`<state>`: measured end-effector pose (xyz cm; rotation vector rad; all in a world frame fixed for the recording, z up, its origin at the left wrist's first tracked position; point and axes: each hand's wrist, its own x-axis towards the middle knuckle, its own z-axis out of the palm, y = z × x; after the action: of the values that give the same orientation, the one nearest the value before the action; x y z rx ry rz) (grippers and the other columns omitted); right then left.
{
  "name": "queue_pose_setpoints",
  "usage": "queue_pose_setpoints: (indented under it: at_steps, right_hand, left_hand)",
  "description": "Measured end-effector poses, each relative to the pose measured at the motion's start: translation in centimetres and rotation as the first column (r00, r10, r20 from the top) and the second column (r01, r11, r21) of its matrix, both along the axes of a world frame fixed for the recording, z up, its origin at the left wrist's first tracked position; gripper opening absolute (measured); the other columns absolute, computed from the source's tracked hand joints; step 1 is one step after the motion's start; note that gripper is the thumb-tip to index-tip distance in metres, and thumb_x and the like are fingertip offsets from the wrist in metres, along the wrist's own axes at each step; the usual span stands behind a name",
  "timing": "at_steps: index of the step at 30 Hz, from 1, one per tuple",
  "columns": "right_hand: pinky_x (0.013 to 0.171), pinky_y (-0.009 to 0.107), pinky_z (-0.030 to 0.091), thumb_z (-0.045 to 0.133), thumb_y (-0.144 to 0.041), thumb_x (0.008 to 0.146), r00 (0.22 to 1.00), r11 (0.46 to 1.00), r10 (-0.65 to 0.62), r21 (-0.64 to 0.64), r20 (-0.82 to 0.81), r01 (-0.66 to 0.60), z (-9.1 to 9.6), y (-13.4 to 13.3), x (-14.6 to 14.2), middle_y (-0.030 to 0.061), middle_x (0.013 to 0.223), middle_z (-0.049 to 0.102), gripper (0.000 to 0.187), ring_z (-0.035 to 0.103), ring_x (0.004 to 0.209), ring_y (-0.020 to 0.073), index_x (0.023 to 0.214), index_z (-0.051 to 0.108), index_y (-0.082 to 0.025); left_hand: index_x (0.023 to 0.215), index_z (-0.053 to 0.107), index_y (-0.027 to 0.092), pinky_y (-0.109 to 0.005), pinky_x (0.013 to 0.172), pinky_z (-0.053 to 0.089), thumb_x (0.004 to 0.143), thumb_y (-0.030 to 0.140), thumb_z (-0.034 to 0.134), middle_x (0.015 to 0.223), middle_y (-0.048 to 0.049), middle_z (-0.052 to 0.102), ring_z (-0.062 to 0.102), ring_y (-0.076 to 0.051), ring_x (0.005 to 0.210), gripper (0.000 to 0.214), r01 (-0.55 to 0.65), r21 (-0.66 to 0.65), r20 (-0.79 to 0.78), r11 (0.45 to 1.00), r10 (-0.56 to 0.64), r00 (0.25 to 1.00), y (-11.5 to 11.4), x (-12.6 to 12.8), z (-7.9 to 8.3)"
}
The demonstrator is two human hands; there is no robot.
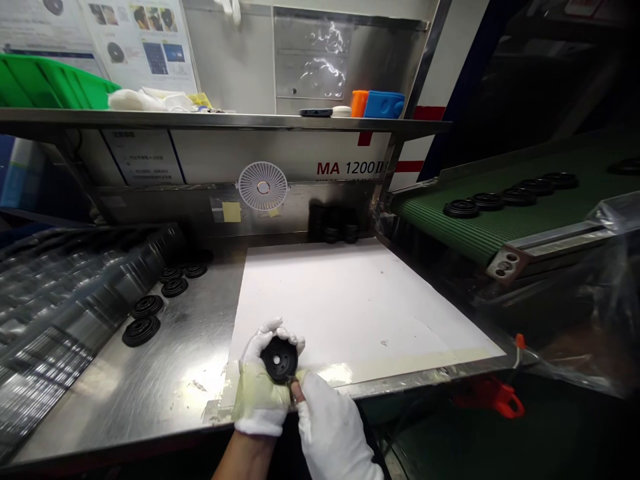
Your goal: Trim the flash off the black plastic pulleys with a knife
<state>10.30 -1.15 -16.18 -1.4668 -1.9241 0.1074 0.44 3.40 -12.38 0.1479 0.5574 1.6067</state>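
Observation:
A black round plastic part (280,360) with a hole in its middle sits in my left hand (263,393), whose white-gloved fingers wrap round its rim. My right hand (333,427), also in a white glove with a bare fingertip showing, is closed at the part's lower right edge. What its fingers hold, if anything, is hidden. Both hands are over the near edge of a white sheet (340,293) on the metal table. To their left, several similar black round parts (142,330) lie on the metal top.
Stacked clear plastic trays (95,320) fill the left side. On the right, a green conveyor belt (480,227) carries several black parts. A small fan (263,187) is at the back under a shelf (240,121). Red-handled tool (495,398) hangs below the table's right front edge.

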Motion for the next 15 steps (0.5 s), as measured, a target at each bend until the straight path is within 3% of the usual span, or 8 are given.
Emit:
queue_pose_setpoints:
  at_steps: [2, 4, 6, 8, 11, 13, 15]
  right_hand:
    - [0.050, 0.027, 0.025, 0.032, -0.030, 0.090, 0.992, 0.994, 0.046, -0.093, -0.122, -0.057, 0.2, -0.1, 0.0, -0.0002, 0.062, 0.059, 0.026, 0.052, 0.052, 0.0135, 0.075, 0.053, -0.022]
    - [0.051, 0.024, 0.030, 0.030, -0.037, 0.091, 0.932, 0.965, 0.069, -0.211, -0.357, -0.153, 0.7, -0.2, 0.2, -0.0003, 0.063, 0.056, 0.031, 0.050, 0.055, 0.0126, 0.073, 0.050, -0.021]
    - [0.054, 0.022, 0.034, 0.032, -0.046, 0.090, 0.786, 0.926, 0.021, -0.283, -0.617, -0.248, 1.4, -0.2, 0.5, -0.0016, 0.061, 0.051, 0.037, 0.046, 0.056, 0.0111, 0.068, 0.047, -0.020]
    - [0.053, 0.021, 0.035, 0.038, -0.054, 0.087, 0.575, 0.887, -0.075, -0.318, -0.814, -0.335, 2.1, -0.2, 1.0, -0.0040, 0.056, 0.045, 0.041, 0.041, 0.052, 0.0088, 0.065, 0.044, -0.020]
    - [0.038, 0.018, 0.026, 0.048, -0.061, 0.079, 0.277, 0.814, -0.234, -0.343, -0.932, -0.468, 3.1, -0.5, 2.0, -0.0071, 0.052, 0.042, 0.042, 0.030, 0.040, 0.0045, 0.071, 0.045, -0.020]
    - [0.034, 0.017, 0.022, 0.055, -0.064, 0.072, 0.144, 0.801, -0.308, -0.338, -0.940, -0.493, 3.5, -0.9, 2.8, -0.0073, 0.052, 0.043, 0.045, 0.027, 0.036, 0.0028, 0.076, 0.049, -0.020]
    - [0.036, 0.017, 0.031, 0.059, -0.065, 0.068, 0.090, 0.843, -0.305, -0.313, -0.948, -0.438, 3.9, -1.6, 3.4, -0.0050, 0.052, 0.046, 0.048, 0.036, 0.038, 0.0044, 0.078, 0.055, -0.019]
  left_hand:
    - [0.079, 0.063, 0.013, -0.036, 0.071, 0.052, 0.070, 0.015, 0.055, 0.063, -0.0028, 0.056, 0.056, -0.015, 0.063, 0.013, -0.026, 0.010, -0.008, 1.000, 0.026, 1.000, 0.1, 0.5, 0.4]
    - [0.081, 0.064, 0.013, -0.040, 0.076, 0.051, 0.070, 0.017, 0.055, 0.064, -0.0033, 0.057, 0.057, -0.016, 0.065, 0.014, -0.044, 0.013, -0.019, 0.999, 0.044, 0.999, 0.1, 0.9, 1.0]
    - [0.082, 0.064, 0.012, -0.043, 0.081, 0.050, 0.071, 0.017, 0.055, 0.067, -0.0050, 0.060, 0.060, -0.018, 0.070, 0.015, -0.069, -0.001, -0.034, 0.998, 0.069, 0.997, 0.0, 1.2, 1.6]
    - [0.082, 0.064, 0.011, -0.046, 0.083, 0.050, 0.070, 0.017, 0.055, 0.071, -0.0075, 0.063, 0.062, -0.022, 0.076, 0.016, -0.092, -0.021, -0.057, 0.996, 0.091, 0.994, -0.1, 1.4, 2.2]
    - [0.082, 0.065, 0.010, -0.047, 0.080, 0.051, 0.070, 0.017, 0.055, 0.078, -0.0102, 0.065, 0.063, -0.025, 0.083, 0.017, -0.124, -0.045, -0.087, 0.991, 0.119, 0.989, -0.1, 1.4, 2.6]
    - [0.081, 0.065, 0.010, -0.047, 0.078, 0.053, 0.070, 0.017, 0.056, 0.078, -0.0107, 0.066, 0.063, -0.027, 0.083, 0.016, -0.133, -0.078, -0.085, 0.988, 0.126, 0.988, 0.2, 1.2, 2.6]
    - [0.080, 0.065, 0.010, -0.047, 0.075, 0.054, 0.069, 0.017, 0.056, 0.076, -0.0109, 0.066, 0.063, -0.028, 0.083, 0.016, -0.129, -0.112, -0.072, 0.985, 0.122, 0.990, 0.5, 1.0, 2.5]
